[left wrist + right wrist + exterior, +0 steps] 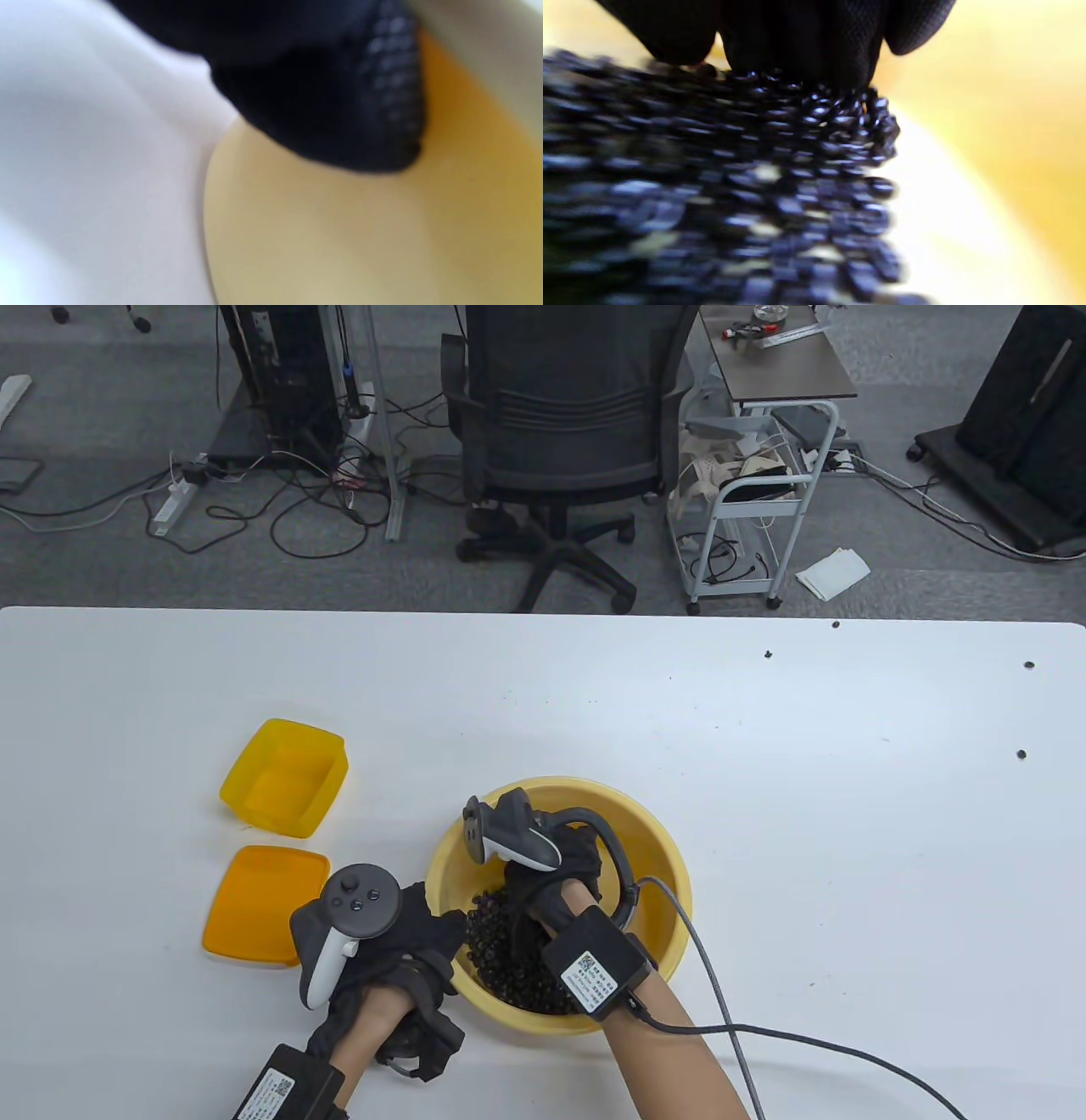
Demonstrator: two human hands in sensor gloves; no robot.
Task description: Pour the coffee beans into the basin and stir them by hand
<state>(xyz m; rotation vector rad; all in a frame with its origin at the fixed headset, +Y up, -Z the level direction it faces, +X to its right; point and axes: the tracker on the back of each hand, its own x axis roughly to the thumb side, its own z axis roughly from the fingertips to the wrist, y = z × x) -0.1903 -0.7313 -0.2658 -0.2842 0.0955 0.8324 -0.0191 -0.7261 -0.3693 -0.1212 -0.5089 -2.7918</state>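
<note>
The yellow basin (653,848) sits near you on the table, light and stiff. Your left hand (407,925) grips its rim. Your right hand (551,857) digs in, fingers (806,46) down, holding nothing. The coffee beans (501,950) — small, hard, slippery — roll easily.

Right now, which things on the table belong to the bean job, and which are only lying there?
Job:
basin
beans
right hand, in the beans
left hand, at the basin's rim

Lying about:
box, empty
lid
stray beans
</note>
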